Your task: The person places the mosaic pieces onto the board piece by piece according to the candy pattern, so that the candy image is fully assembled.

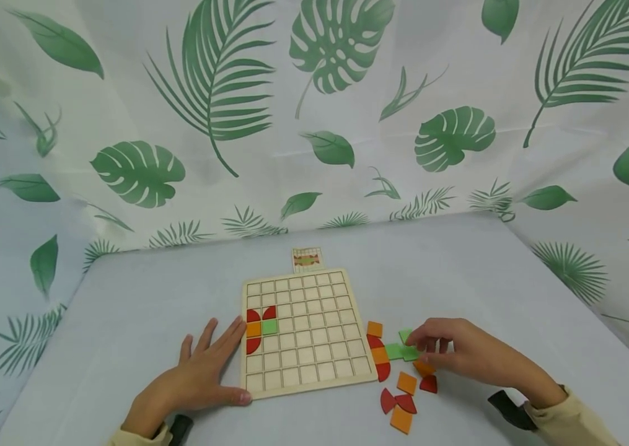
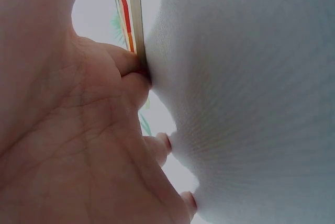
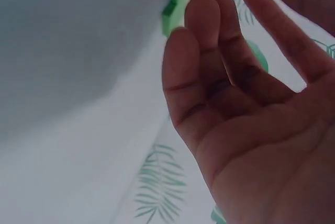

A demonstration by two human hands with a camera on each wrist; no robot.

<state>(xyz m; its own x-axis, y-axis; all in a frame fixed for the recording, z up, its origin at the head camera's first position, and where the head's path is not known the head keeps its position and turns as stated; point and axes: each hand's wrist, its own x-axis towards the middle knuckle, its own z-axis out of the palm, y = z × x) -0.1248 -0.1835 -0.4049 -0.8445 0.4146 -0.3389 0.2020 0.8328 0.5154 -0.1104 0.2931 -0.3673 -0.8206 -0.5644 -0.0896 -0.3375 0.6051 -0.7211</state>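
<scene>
A wooden grid board (image 1: 314,347) lies flat on the table. Toward its left side, several cells hold red quarter-circle tiles (image 1: 253,345), an orange square tile (image 1: 253,329) and a green square tile (image 1: 269,326). My left hand (image 1: 194,375) is spread along the board's left edge, index finger and thumb touching it. Over the loose pieces right of the board is my right hand (image 1: 461,347), its fingers loosely bent and fingertips close to green square tiles (image 1: 394,352). In the right wrist view no tile shows between the fingers of that hand (image 3: 235,77).
A small pattern card (image 1: 307,260) stands against the board's far edge. Loose orange squares (image 1: 401,420) and red quarter circles (image 1: 387,401) are scattered nearer me, right of the board. Leaf-printed cloth (image 1: 347,186) surrounds the white table.
</scene>
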